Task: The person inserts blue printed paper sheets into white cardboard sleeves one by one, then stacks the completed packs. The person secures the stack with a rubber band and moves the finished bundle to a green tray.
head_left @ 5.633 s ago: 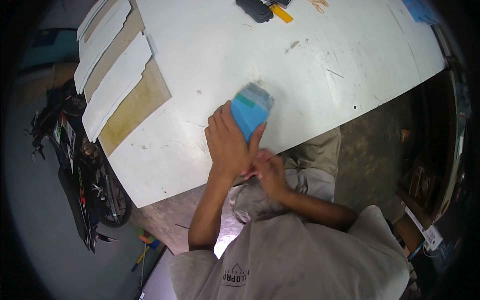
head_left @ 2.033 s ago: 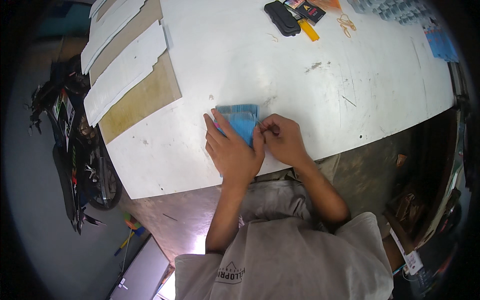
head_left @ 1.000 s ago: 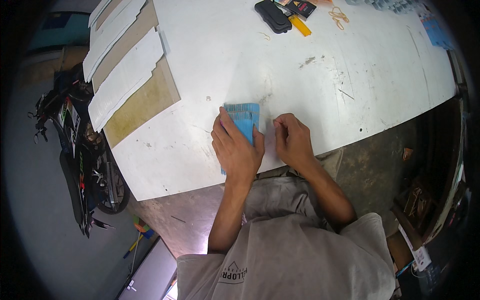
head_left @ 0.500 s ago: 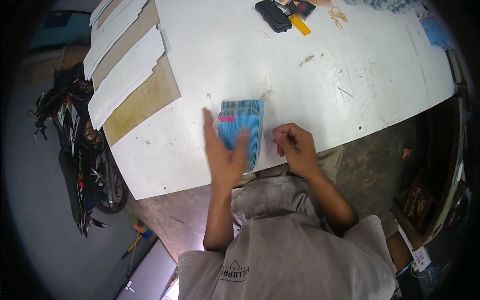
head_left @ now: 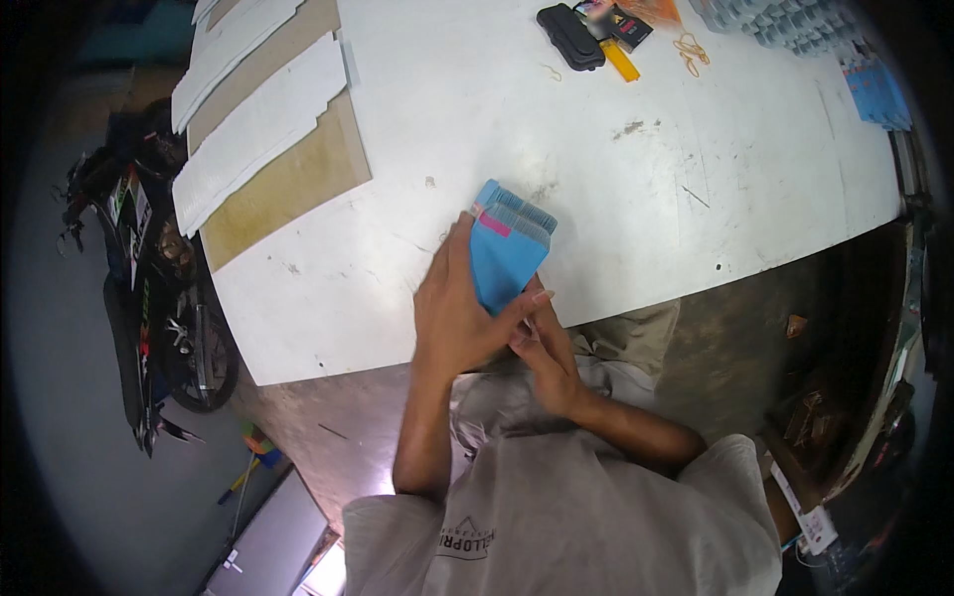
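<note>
A thick stack of blue cards or folded slips (head_left: 510,258), with a pink mark near its far end, is tilted to the right near the front edge of the white table. My left hand (head_left: 452,308) wraps round its left side, thumb laid across the near end. Below that thumb, my right hand (head_left: 547,353) is closed at the stack's near right corner; its fingertips are partly hidden by the stack and the left thumb.
Torn white sheets (head_left: 258,119) lie over a brown board (head_left: 298,189) at left. At the back are a black case (head_left: 570,37), a yellow lighter (head_left: 621,62), rubber bands (head_left: 692,55), and several blue-grey bundles (head_left: 785,20). A motorcycle (head_left: 149,298) stands left of the table.
Both hands have come together on the stack. My right hand, apart from it before, now grips its near end. The stack has turned, its far end swinging right.
</note>
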Motion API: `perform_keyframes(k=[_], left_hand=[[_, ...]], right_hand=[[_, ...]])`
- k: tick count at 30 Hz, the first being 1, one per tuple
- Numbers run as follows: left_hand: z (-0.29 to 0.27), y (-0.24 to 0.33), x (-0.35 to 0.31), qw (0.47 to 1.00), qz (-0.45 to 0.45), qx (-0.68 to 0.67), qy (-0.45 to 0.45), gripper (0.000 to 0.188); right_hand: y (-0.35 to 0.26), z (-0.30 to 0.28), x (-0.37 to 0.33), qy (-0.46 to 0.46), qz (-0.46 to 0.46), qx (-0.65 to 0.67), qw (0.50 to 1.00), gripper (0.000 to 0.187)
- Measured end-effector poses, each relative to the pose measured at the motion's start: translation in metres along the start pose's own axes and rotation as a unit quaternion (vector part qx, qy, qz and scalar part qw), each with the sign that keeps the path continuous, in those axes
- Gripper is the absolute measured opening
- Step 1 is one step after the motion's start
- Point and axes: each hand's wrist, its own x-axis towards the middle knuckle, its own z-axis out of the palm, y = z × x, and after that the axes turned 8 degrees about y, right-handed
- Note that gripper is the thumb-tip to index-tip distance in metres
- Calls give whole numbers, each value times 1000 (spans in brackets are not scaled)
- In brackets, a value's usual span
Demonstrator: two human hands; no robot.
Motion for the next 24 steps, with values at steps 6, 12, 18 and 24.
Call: perform_keyframes(k=[6,12,18,24], left_hand=[[25,9,-9,969,2,246,40,107],[13,2,2,996,-73,46,11,95],[15,26,-18,955,63,-288,-5,99],[25,40,-21,957,49,-281,53,107]], right_hand=[[-3,-61,-1,42,48,-53,997,62],[-17,-71,16,137,-43,-93,985,52],[-46,-8,27,139,-48,27,989,87],[-40,-15,45,164,-241,-175,940,90]])
